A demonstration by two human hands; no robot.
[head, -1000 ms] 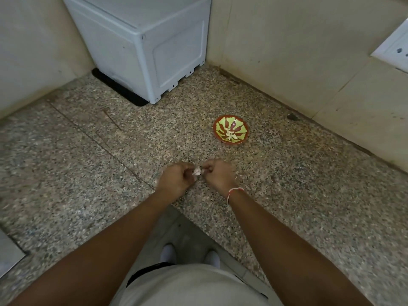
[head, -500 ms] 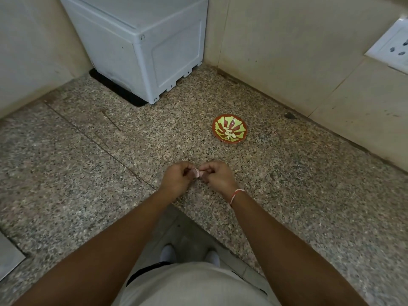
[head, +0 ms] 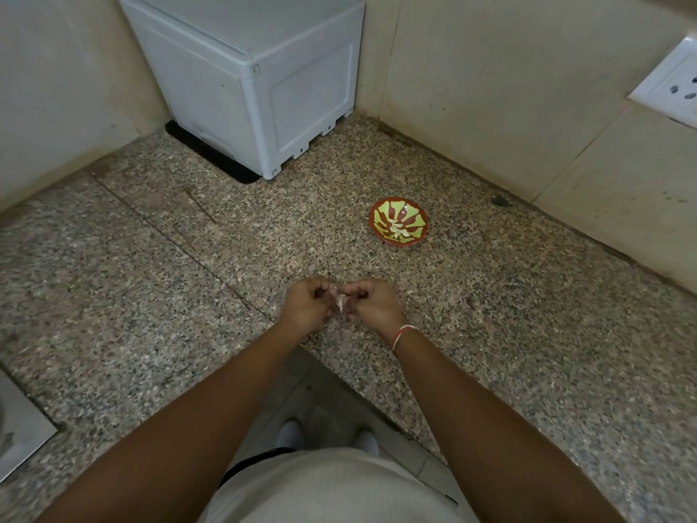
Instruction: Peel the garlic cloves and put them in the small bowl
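Note:
A small garlic clove point(head: 340, 300) with pale pinkish skin is pinched between my left hand point(head: 307, 307) and my right hand point(head: 371, 305), just above the speckled granite counter point(head: 509, 334). Both hands have curled fingers meeting at the clove. The small bowl point(head: 383, 215), red with yellow-green stripes, stands on the counter beyond and to the right of my hands. Several peeled pale cloves point(head: 399, 230) lie in its middle.
A grey-white plastic box point(head: 256, 77) stands in the back corner on a black mat. Beige walls close the back and right, with a white socket point(head: 675, 81) at the far right. A steel sink edge point(head: 19, 435) shows at the lower left. The counter's front edge runs under my forearms.
My hands stay together on the clove with small finger movements. The view has shifted slightly; the bowl has not moved.

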